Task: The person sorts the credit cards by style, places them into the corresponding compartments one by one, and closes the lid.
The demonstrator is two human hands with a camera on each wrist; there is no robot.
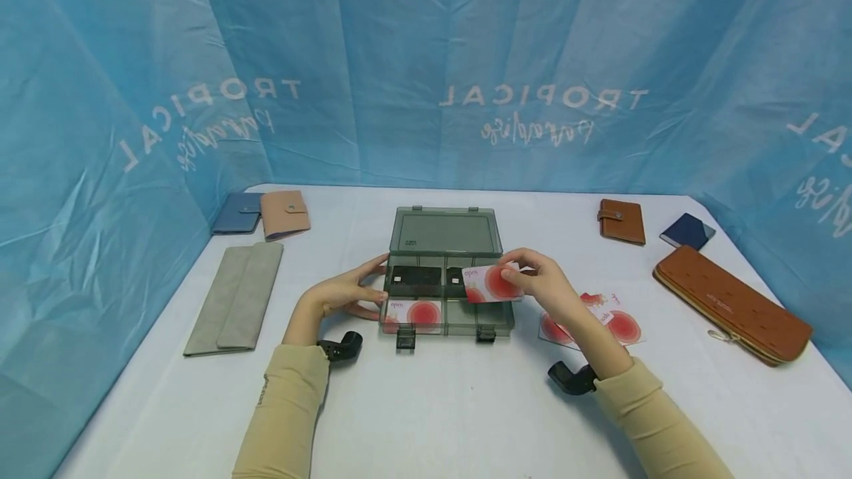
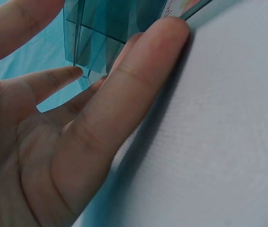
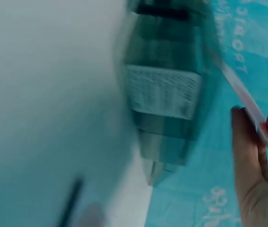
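A translucent green divided plastic box [image 1: 449, 324] stands mid-table, its lid [image 1: 446, 231] tipped back. Black cards [image 1: 416, 287] lie in its rear compartments and a pink-and-white card [image 1: 414, 312] in the front left one. My left hand [image 1: 347, 290] rests spread fingers along the box's left side; in the left wrist view, fingertips [image 2: 172, 29] are right at its wall. Over the right rear compartment, my right hand [image 1: 542, 283] pinches a pink-and-white card [image 1: 481, 283] between thumb and fingers, partly covering a black card. The right wrist view shows that card [image 3: 243, 92] edge-on.
Several pink-and-white cards [image 1: 622, 325] lie right of the box, partly behind my right forearm. At right are a long brown zip wallet [image 1: 728, 305], a small brown wallet [image 1: 622, 222] and a dark blue case [image 1: 685, 231]. A grey folder [image 1: 233, 301], blue wallet [image 1: 236, 214] and tan wallet [image 1: 285, 214] lie left.
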